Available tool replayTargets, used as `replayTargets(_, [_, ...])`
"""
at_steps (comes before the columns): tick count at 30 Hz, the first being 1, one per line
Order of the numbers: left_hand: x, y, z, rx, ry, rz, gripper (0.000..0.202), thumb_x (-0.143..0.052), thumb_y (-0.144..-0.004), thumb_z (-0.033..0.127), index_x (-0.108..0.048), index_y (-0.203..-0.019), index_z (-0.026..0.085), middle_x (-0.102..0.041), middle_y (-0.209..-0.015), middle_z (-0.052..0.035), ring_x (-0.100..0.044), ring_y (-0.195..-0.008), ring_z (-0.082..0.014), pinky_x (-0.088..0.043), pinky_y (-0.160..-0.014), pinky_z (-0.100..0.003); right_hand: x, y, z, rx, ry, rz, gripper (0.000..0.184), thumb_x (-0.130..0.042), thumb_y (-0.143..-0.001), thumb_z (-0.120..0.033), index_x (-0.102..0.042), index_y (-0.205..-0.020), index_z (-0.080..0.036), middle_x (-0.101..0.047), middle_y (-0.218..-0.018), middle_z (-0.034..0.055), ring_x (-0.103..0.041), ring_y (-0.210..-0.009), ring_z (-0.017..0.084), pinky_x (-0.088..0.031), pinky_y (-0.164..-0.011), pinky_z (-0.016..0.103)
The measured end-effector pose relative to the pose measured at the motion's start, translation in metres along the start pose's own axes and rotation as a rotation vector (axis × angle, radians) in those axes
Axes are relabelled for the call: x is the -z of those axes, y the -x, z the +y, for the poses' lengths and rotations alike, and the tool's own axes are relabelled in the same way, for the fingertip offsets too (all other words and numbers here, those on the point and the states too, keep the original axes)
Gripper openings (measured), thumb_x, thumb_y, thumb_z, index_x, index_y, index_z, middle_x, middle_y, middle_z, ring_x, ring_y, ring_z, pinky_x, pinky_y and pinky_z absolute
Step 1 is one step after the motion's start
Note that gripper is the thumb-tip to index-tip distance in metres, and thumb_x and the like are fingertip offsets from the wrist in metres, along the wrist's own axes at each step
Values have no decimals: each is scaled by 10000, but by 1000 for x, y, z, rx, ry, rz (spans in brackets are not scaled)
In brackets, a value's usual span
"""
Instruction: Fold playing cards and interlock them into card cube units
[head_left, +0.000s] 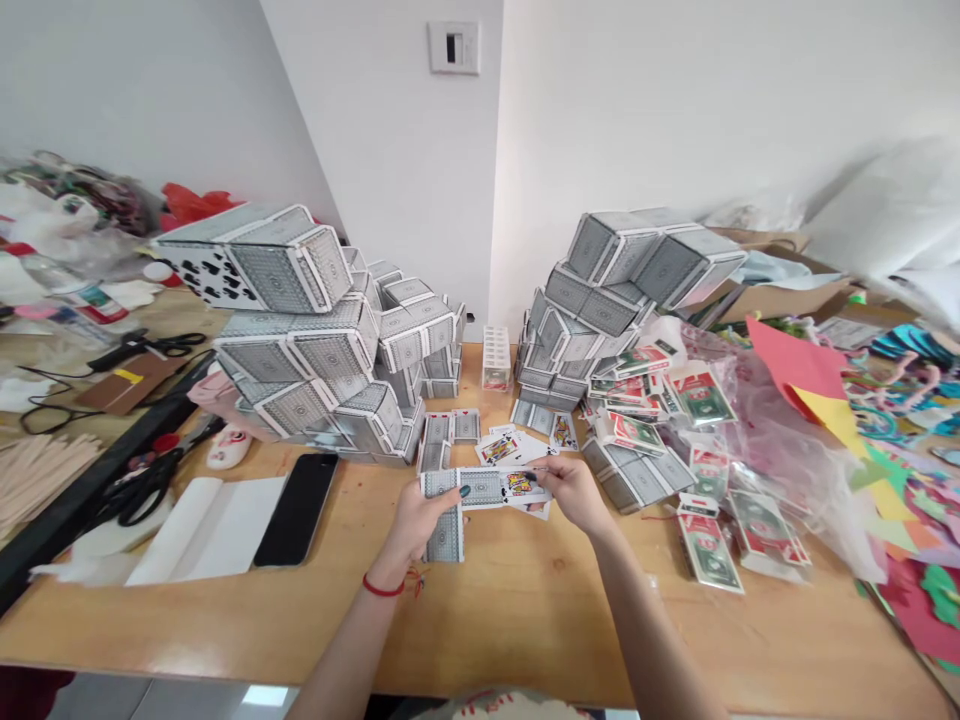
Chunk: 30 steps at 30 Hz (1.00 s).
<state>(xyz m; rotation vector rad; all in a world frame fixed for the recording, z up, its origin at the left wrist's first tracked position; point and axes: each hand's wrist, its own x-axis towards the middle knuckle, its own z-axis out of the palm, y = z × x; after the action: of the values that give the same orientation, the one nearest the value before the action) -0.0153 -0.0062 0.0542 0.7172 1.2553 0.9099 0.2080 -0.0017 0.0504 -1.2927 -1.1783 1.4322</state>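
Observation:
My left hand (415, 525) and my right hand (571, 492) hold playing cards (487, 488) above the wooden table (480, 625). The left fingers press on grey-patterned card backs, and the right fingertips pinch the same row near a face card. Another upright card (445, 533) stands below my left hand, touching it. Loose face-up cards (501, 448) lie just beyond my hands. Tall structures of interlocked grey-backed cards rise on both sides, the left one (315, 340) and the right one (592, 310). Their inner parts are hidden.
A black smartphone (297, 510) and a white sheet (206, 530) lie left of my hands. Wrapped card decks (709, 548) and clear plastic (780, 470) lie to the right, with coloured paper (795, 365) beyond. A small card stack (496, 358) stands against the back wall (390, 170).

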Motion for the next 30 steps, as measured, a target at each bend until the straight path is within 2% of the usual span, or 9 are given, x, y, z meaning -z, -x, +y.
replayTargets(11, [2,-3,-4,-35,-29,4,332,-723,-545,313,-609,-789,119,-648,-626,-11,-592,-457,-151,-509,-429,-277,-9,2,-4,62,40,92,241,-577,-678,-358,-681,-775,-163,-663,-604,29,-594,-421,165,-508,-422,286])
replayTargets(17, [4,-1,-1,-15,-39,-52,334,-737,-528,291,-600,-779,117,-646,-625,-10,-577,-426,-141,-509,-432,-276,-8,1,-4,8,-11,13,230,-595,-667,-337,-673,-767,-144,-653,-576,23,-600,-405,172,-491,-379,269])
replayTargets(24, [-4,1,2,-10,-25,-26,314,-730,-536,278,-597,-772,120,-651,-656,-13,-581,-441,-135,-520,-444,-280,-15,2,0,34,-15,64,225,-588,-677,-338,-661,-773,-148,-663,-610,33,-608,-424,171,-503,-400,272])
replayTargets(30, [-8,2,3,-7,-37,-24,289,-734,-525,259,-601,-741,120,-643,-619,0,-572,-425,-122,-521,-444,-266,-17,1,0,7,-18,41,262,-588,-672,-379,-645,-774,-145,-665,-622,39,-613,-462,179,-515,-422,287])
